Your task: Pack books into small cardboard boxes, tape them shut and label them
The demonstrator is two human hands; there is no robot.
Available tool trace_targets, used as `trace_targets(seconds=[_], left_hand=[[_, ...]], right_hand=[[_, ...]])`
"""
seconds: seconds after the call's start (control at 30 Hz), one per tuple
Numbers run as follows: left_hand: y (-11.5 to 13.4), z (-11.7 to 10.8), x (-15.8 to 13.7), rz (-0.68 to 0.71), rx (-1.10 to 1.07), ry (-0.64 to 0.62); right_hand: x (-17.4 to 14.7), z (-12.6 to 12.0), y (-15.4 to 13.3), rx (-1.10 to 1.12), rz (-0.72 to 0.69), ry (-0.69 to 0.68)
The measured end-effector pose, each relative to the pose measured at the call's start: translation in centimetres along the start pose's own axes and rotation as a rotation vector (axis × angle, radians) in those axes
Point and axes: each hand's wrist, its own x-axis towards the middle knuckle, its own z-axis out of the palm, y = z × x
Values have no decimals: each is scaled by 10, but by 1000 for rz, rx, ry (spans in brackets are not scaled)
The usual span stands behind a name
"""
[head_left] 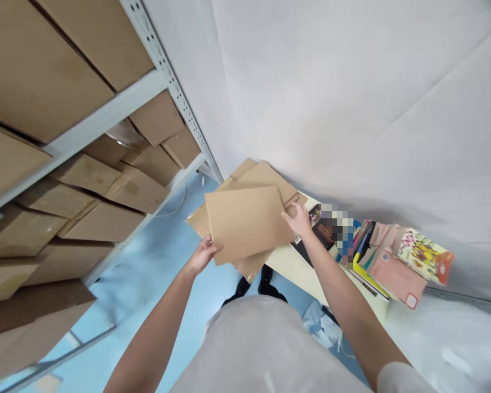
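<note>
A flat brown piece of cardboard [247, 221] is held between my two hands, lying over other flattened cardboard [265, 176]. My left hand [204, 254] pinches its lower left corner, thumb on top. At the right edge my right hand [298, 219] grips it, with the fingers partly hidden. The cardboard underneath sticks out behind and below, with shiny tape along its left side. Just right of my right hand lies a dark book [321, 232] on the pale tabletop [286, 262].
Metal shelving [147, 82] packed with cardboard boxes [135, 188] stands on the left. Books and a pink pouch-like item [396, 273] are piled on the table's right part. A white wall [331, 98] rises behind. Crumpled pale plastic [321, 325] lies below the table on the blue floor [147, 278].
</note>
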Motion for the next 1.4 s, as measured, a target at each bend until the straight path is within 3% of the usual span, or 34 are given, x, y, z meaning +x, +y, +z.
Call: trace_targets(seconds=[0.1, 0.23, 0.3, 0.37, 0.43, 0.5, 0.57, 0.7, 0.9, 1.0, 1.1, 1.17, 1.27, 1.4], left_hand=[[1, -28, -32, -89, 66, -176], [2, -55, -39, -132, 261, -325], [7, -56, -32, -2, 406, -199], [18, -43, -26, 273, 610, 7], [30, -17, -23, 601, 830, 96], [40, 20, -26, 823, 978, -34], [44, 63, -31, 927, 1078, -201], [29, 137, -42, 938, 1193, -506], [-21, 225, -59, 862, 1200, -876], [-56, 276, -87, 901, 1189, -1050], [-97, 323, -132, 968, 1164, -1206], [-128, 349, -168, 1012, 1159, -1316], [-173, 379, -221, 1078, 1183, -1463], [-225, 409, -280, 1146, 1180, -1594]], right_hand=[[-17, -13, -2, 232, 161, -64], [-64, -19, -6, 616, 179, -87], [-93, -23, -9, 670, 183, 8], [-125, -31, -12, 674, 206, 109], [-157, -42, -14, 667, 224, 164], [-188, -56, -14, 668, 236, 195], [-219, -70, -12, 663, 245, 245], [-277, -96, -4, 624, 243, 423], [-372, -136, 32, 627, 332, 722], [-437, -160, 52, 577, 359, 900], [-511, -183, 62, 335, 379, 1072], [-558, -197, 64, 69, 431, 1077], [-614, -214, 69, -207, 584, 894], [-670, -239, 93, -180, 734, 629]])
